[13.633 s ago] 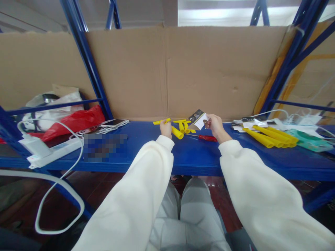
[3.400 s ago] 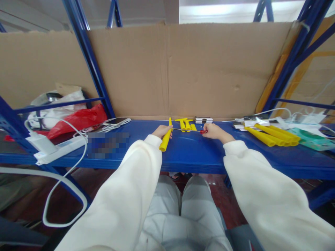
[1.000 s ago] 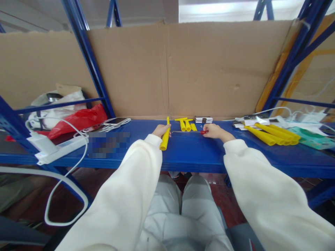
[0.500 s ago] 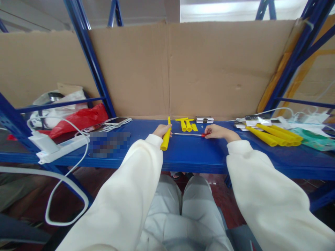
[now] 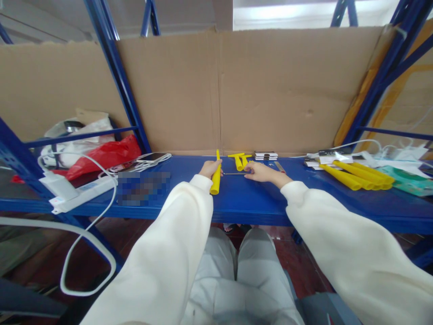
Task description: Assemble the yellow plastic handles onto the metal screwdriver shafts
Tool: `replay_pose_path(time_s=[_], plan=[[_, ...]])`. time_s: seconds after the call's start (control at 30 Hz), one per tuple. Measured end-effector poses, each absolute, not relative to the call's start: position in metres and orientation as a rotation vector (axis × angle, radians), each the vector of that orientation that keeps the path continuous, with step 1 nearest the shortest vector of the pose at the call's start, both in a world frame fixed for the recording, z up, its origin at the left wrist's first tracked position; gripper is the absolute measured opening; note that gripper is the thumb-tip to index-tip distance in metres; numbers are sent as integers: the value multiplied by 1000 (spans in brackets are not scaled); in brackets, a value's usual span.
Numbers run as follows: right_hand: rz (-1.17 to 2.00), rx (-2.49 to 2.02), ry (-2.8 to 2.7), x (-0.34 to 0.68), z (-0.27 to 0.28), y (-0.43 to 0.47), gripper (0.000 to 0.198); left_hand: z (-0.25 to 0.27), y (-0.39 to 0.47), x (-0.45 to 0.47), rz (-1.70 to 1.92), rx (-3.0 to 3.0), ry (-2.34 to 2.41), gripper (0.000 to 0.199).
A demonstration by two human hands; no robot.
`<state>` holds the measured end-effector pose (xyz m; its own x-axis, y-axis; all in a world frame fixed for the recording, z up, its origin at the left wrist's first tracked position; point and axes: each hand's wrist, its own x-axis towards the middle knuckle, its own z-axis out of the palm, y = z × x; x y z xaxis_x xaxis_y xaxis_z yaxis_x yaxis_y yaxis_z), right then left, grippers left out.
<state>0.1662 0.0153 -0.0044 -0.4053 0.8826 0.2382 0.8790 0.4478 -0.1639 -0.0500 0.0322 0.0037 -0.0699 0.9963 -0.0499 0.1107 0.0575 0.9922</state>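
A yellow plastic piece with a wide tubular handle (image 5: 215,184) is gripped by my left hand (image 5: 209,169), its round end toward me and a narrow part sticking up behind the fingers. My right hand (image 5: 259,172) is closed around a screwdriver, whose thin metal shaft (image 5: 234,174) runs left toward the yellow piece. Its red handle is hidden by my hand, and whether the tip touches the piece I cannot tell. Just beyond my right fingers lie yellow T-shaped pieces (image 5: 239,162), partly covered by that hand.
Black-and-white stacked packs (image 5: 265,155) lie at the back, with a small flat tool (image 5: 280,167) near them. Several yellow tubes (image 5: 358,175) are piled right. A white power strip (image 5: 81,192), phone (image 5: 151,157) and red bag (image 5: 103,158) sit left. Cardboard (image 5: 291,90) walls the back.
My right hand has slid left from the screwdriver's red handle toward its shaft, covering some yellow pieces and uncovering the small flat tool. My left hand keeps its hold on the yellow piece.
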Motion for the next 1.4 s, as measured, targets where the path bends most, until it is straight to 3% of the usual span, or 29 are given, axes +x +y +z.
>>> replay_pose_path(time_s=[0.3, 0.47, 1.0, 1.4], plan=[[-187, -1600, -2536, 86, 1, 19, 32, 2, 37, -51, 1248, 1204, 1344, 20], [-151, -1620, -2534, 70, 1, 23, 35, 2, 37, -50, 1260, 1185, 1341, 19], [-80, -1733, -2567, 61, -2, 36, 44, -1, 41, -53, 1429, 1153, 1337, 19], [-116, -1795, -2358, 98, 21, 45, 35, 1, 40, -53, 1470, 1120, 1326, 19]])
